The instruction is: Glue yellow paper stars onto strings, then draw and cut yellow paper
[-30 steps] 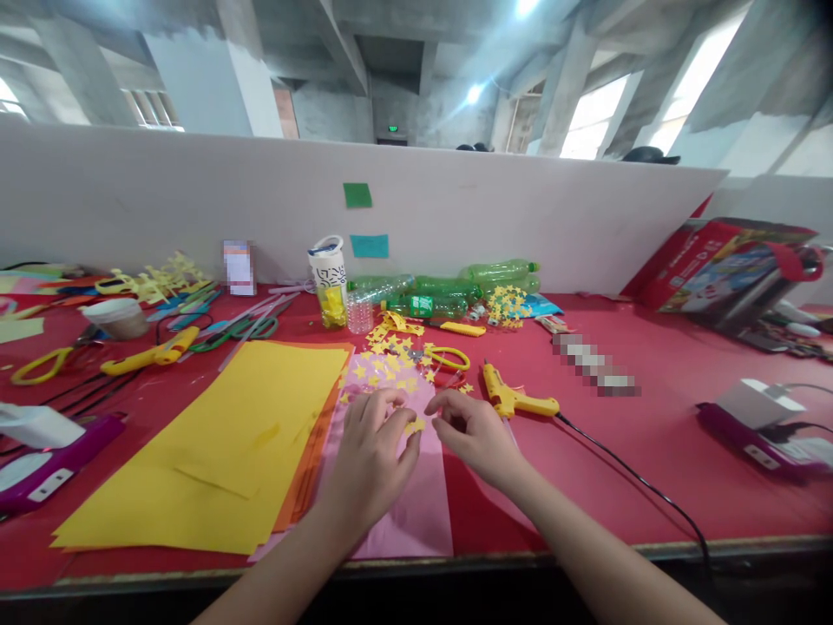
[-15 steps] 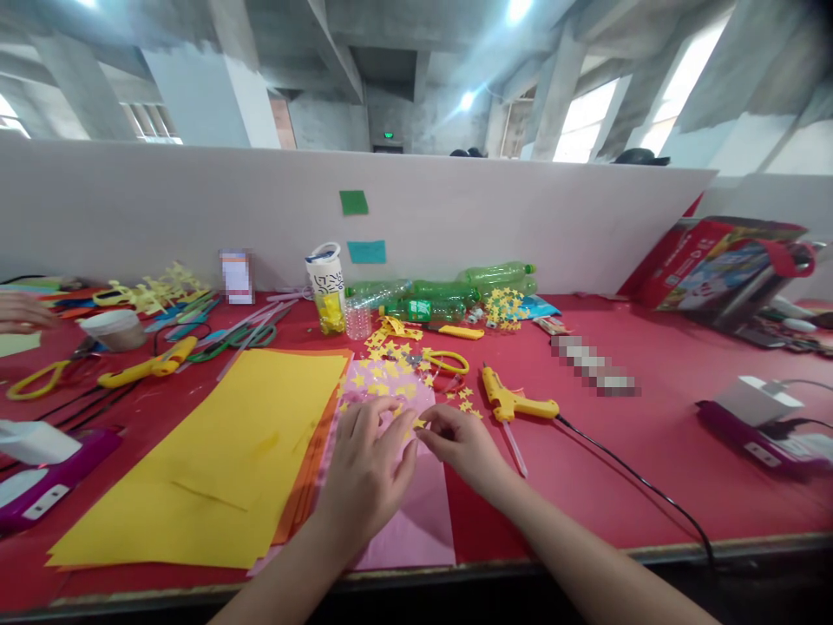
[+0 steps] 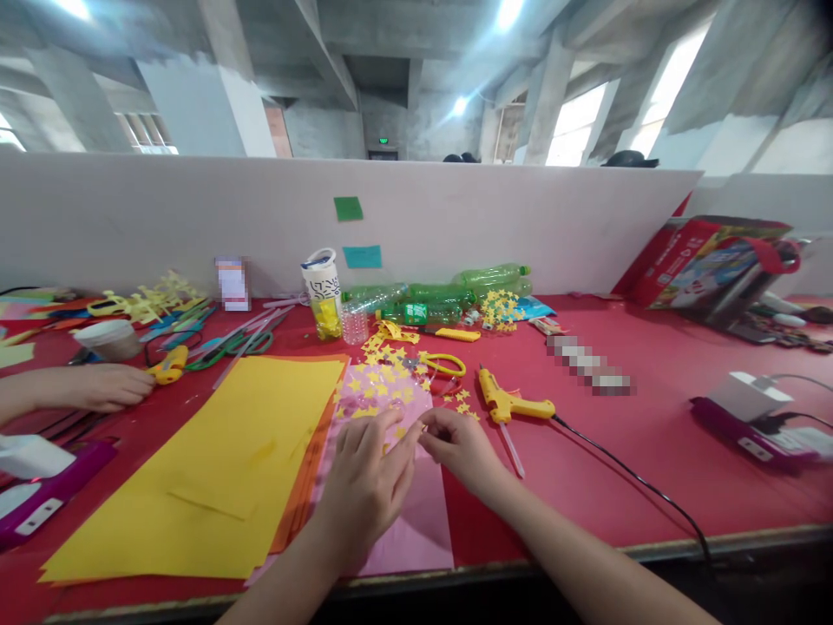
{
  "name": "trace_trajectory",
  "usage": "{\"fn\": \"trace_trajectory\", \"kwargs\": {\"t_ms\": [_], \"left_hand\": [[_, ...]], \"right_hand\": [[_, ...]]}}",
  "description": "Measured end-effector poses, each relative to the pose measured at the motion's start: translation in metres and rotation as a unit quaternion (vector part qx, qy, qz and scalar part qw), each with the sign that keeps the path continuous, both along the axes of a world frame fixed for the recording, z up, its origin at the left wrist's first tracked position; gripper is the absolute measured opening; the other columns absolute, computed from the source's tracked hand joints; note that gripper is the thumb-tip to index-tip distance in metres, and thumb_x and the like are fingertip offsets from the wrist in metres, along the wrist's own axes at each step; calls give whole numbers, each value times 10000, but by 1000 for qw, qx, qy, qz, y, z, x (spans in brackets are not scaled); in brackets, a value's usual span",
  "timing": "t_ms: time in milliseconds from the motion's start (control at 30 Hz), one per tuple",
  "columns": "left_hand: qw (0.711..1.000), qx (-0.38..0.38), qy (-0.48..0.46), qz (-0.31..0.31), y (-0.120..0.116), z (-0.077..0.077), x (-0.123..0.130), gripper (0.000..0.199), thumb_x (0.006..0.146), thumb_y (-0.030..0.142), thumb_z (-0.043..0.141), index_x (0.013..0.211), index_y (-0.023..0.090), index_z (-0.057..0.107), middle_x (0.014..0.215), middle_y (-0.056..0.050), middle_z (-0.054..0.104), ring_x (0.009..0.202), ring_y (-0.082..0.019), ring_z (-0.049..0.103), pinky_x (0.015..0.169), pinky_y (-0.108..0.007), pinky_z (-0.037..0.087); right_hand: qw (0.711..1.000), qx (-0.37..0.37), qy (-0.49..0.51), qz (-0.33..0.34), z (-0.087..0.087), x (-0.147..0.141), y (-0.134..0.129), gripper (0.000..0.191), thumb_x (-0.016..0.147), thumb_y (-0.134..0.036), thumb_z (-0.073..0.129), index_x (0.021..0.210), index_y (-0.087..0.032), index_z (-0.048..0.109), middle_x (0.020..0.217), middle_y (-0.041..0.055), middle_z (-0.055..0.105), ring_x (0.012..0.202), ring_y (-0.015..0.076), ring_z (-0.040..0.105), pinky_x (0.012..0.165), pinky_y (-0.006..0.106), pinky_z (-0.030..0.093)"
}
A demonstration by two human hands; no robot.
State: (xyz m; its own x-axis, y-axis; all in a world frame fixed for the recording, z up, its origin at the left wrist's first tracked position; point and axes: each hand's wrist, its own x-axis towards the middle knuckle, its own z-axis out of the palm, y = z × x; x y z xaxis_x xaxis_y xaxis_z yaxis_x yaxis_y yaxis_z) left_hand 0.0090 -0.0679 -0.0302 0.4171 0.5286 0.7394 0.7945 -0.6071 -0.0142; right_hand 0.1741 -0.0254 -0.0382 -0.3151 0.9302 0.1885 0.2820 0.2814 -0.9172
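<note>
My left hand and my right hand meet at the fingertips above a pink sheet. Both are closed in a pinch around a small yellow star, of which only a sliver shows between the fingers. Just beyond my hands, several loose yellow stars are scattered over the far part of the sheet. Yellow-handled scissors lie behind them. To the right of my right hand rests a yellow glue gun with a clear glue stick beside it.
Yellow sheets over orange ones lie left. Green bottles, a cup and a yellow cutter stand or lie behind. At far left another person's hand is by a second glue gun. Power strips lie rightward.
My hands have drawn slightly closer, covering more of the star. The other person's hand has come forward at the left to the second glue gun. The view has shifted a little.
</note>
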Motion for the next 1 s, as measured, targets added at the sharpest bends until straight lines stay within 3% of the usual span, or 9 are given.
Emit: {"fn": "trace_trajectory", "kwargs": {"t_ms": [233,467,1000], "left_hand": [[1000,-11,-21,16,0,-1,0,453,811,106,573,1253,203,541,1129,-125,535,1009,-259,524,880,-444,435],[1000,-12,-22,0,1,-2,0,353,795,86,587,1134,187,598,1126,-126,514,1005,-267,505,872,-455,437],[999,-4,-41,-15,2,3,0,352,793,67,592,1124,187,576,1108,-122,532,990,-264,528,857,-453,431]], "right_hand": [[1000,-2,6,-8,2,0,1,60,768,-183,575,761,-163,631,516,-69,443,468,84,394,460,195,276],[1000,3,6,-1,0,0,1,69,773,-194,577,741,-169,632,518,-67,446,474,84,399,463,195,278],[1000,19,-5,-5,-5,0,1,63,783,-176,585,820,-168,635,545,-64,478,488,80,428,467,183,306]]}}
